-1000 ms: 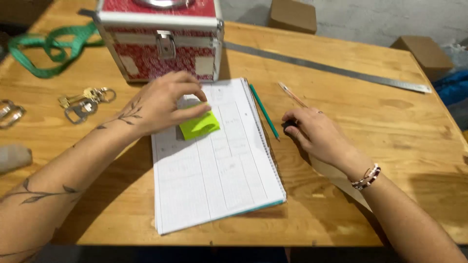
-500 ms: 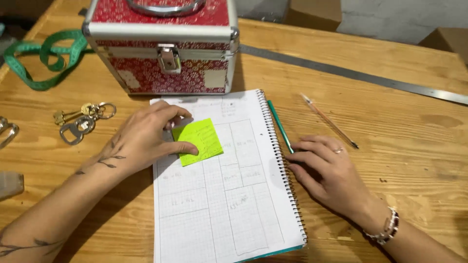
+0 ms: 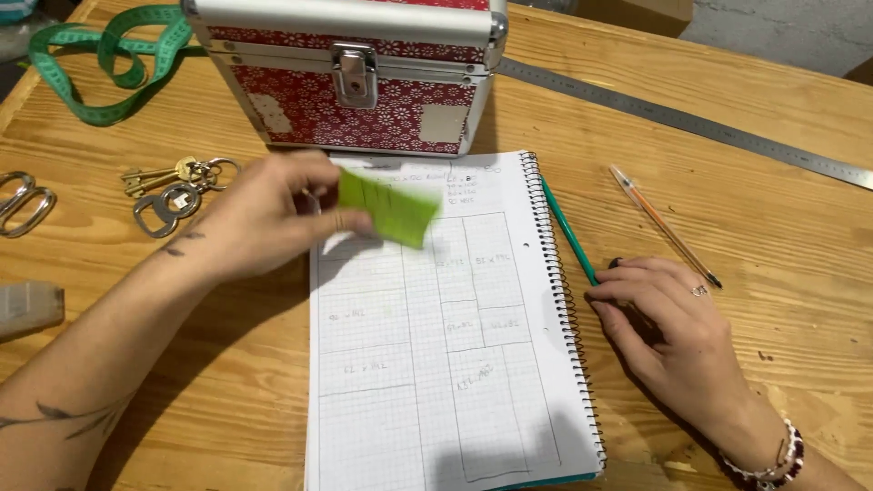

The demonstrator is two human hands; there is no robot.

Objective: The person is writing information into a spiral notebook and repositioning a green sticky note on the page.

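A spiral notebook (image 3: pixel 446 364) of squared paper with pencilled rectangles lies open on the wooden table. My left hand (image 3: pixel 264 218) is lifted over its top left corner and pinches a green sticky note (image 3: pixel 389 207), which is blurred and raised off the page. My right hand (image 3: pixel 668 332) rests on the table just right of the spiral binding, fingers curled over a small dark object I cannot make out. A teal pencil (image 3: pixel 568 232) lies along the binding, and a clear orange pen (image 3: pixel 664 225) lies farther right.
A red flowered metal case (image 3: pixel 364 100) with a latch stands behind the notebook. A green tape measure (image 3: pixel 100 64) lies at the far left, a bunch of keys (image 3: pixel 173 186) and metal clips (image 3: pixel 23 202) below it. A long steel ruler (image 3: pixel 691 120) runs along the back right.
My left hand has peeled the green sticky note off the page and lifted it up and to the left. My right hand stayed beside the binding; the view moved closer.
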